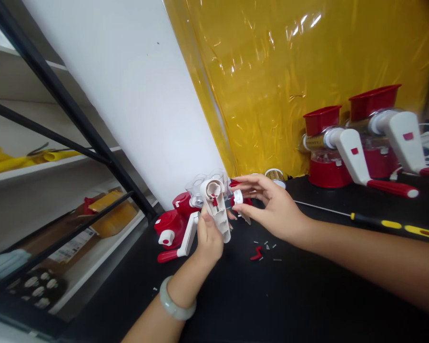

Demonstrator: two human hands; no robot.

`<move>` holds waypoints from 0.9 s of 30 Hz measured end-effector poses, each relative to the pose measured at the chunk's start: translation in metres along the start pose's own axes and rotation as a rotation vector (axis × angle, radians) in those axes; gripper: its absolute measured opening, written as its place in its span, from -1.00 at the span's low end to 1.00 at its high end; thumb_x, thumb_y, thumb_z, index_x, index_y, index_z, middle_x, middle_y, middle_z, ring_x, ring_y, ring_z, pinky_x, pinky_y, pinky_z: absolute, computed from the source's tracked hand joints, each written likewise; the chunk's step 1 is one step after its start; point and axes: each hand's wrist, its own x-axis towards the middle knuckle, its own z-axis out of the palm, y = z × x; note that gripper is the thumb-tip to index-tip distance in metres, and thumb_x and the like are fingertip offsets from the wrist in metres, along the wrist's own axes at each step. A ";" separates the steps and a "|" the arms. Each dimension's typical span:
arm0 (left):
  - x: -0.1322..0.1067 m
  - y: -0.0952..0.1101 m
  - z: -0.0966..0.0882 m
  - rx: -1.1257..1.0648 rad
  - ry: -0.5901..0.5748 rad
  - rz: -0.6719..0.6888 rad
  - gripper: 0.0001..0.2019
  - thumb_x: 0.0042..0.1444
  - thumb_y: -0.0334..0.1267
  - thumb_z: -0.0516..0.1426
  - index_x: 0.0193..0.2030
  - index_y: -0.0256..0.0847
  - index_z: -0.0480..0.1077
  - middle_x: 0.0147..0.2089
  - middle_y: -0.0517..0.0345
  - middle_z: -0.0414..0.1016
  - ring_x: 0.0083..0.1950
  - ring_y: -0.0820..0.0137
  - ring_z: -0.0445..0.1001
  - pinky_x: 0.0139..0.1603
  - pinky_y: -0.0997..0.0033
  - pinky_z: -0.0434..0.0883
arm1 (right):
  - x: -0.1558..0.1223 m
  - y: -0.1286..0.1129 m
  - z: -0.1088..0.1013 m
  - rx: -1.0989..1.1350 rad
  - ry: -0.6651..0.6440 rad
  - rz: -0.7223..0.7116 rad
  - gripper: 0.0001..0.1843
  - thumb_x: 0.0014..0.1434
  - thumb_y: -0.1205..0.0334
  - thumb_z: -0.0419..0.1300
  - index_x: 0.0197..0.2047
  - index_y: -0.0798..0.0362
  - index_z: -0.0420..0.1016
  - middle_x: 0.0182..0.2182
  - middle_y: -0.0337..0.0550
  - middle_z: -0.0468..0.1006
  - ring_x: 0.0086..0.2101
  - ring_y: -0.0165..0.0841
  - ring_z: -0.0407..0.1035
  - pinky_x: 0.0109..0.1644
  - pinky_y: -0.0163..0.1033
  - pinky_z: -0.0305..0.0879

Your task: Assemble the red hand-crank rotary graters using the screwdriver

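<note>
My left hand is closed around a white plastic crank handle, holding it upright with its round hub end on top. My right hand pinches a small white round cap just right of that hub, its other fingers spread. Right behind both hands sits a red and clear grater body on the black table. A small red clip and several tiny screws lie on the table below my right hand.
Two assembled red and white rotary graters stand at the back right before a yellow plastic sheet. A yellow-handled screwdriver lies behind my right forearm. A metal drum sits near the sheet. Black-framed shelving stands left.
</note>
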 end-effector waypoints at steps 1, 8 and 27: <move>0.000 -0.002 -0.001 0.050 0.016 0.044 -0.44 0.31 0.20 -0.28 -0.14 -0.21 0.30 -0.31 0.01 0.51 -0.38 0.36 0.48 -0.32 0.35 0.45 | -0.001 -0.002 0.001 0.009 -0.002 -0.010 -0.45 0.00 0.25 0.39 0.07 0.01 0.38 -0.05 -0.04 0.56 -0.01 -0.26 0.47 0.13 -0.04 0.43; 0.000 -0.017 -0.004 0.272 -0.003 0.296 -0.58 0.32 0.02 -0.04 0.16 -0.24 0.16 0.02 -0.15 0.43 0.00 0.22 0.46 0.01 0.21 0.39 | -0.005 -0.008 0.002 -0.055 -0.030 -0.111 -0.40 0.05 0.28 0.36 0.17 -0.04 0.36 0.02 -0.06 0.56 0.05 -0.25 0.44 0.21 -0.03 0.37; 0.001 -0.017 -0.003 0.258 -0.054 0.253 -0.63 0.24 -0.12 0.12 0.09 -0.26 0.21 -0.02 -0.12 0.46 -0.05 0.22 0.49 -0.05 0.23 0.43 | -0.007 -0.008 0.002 -0.140 -0.048 -0.224 -0.39 0.04 0.22 0.38 0.18 -0.05 0.40 -0.02 -0.09 0.59 0.04 -0.24 0.46 0.23 -0.03 0.33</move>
